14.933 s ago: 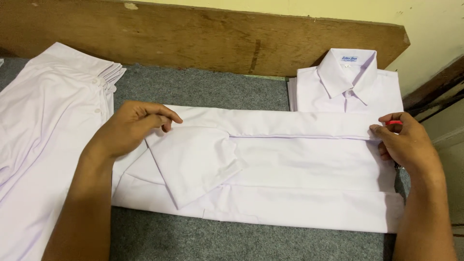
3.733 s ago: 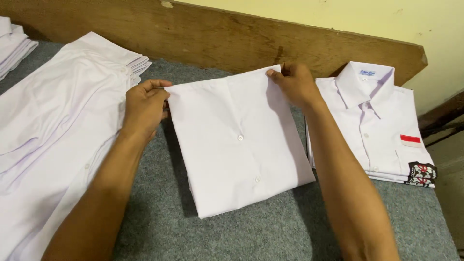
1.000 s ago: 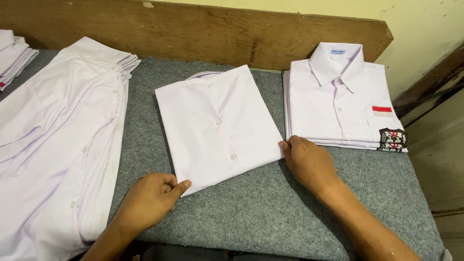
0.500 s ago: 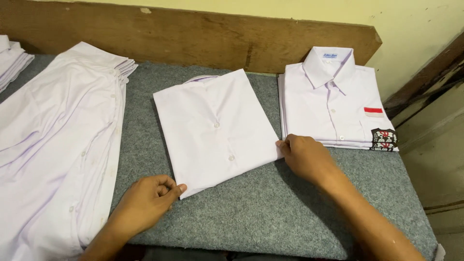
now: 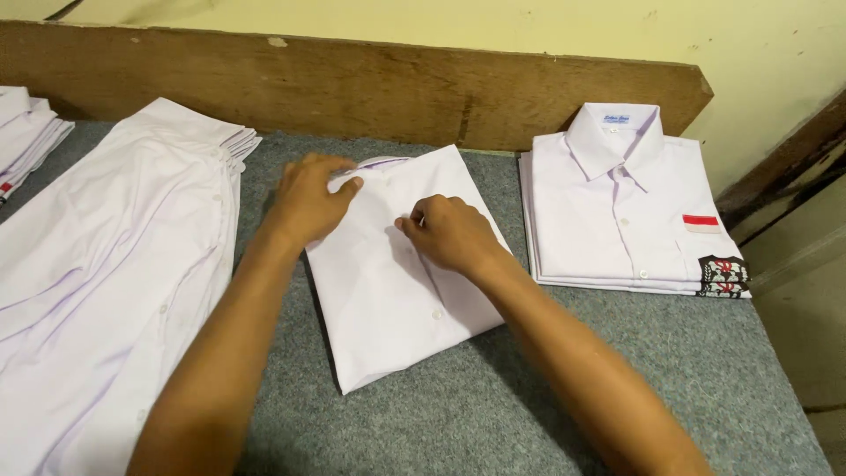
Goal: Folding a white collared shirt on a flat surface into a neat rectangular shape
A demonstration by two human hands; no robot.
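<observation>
Folded shirt mid-worktop | left hand pinching its far edge, fingers narrow | right hand pressing its middle, fingers curled | shirt stack at right edge

1. Left hand: palm down, fingers curled, thumb pointing toward 3 o'clock; forearm bare, running from 7 o'clock up to the wrist.
2. Right hand: palm down, fingertips bunched and pinching toward 9 o'clock; forearm bare, entering from 5 o'clock.
3. Both hands near each other, not touching.
</observation>
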